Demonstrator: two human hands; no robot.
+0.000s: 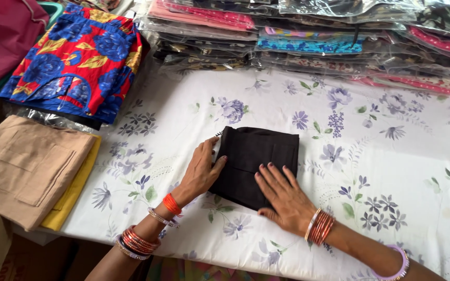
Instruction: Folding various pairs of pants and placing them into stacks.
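A folded black garment [256,156] lies on a white sheet printed with purple flowers [381,156]. My left hand [202,169] rests at the garment's left edge, thumb on the cloth and fingers against its side. Flat on the near right corner of the garment lies my right hand [285,198], fingers spread and pressing down. Both wrists carry orange and red bangles. Neither hand grips anything.
A red and blue floral garment [74,57] lies at the far left. Folded tan [22,166] and yellow [74,192] cloths sit near the left edge. Stacks of garments in clear plastic bags [308,36] line the back. A pink cloth [1,36] fills the top left corner.
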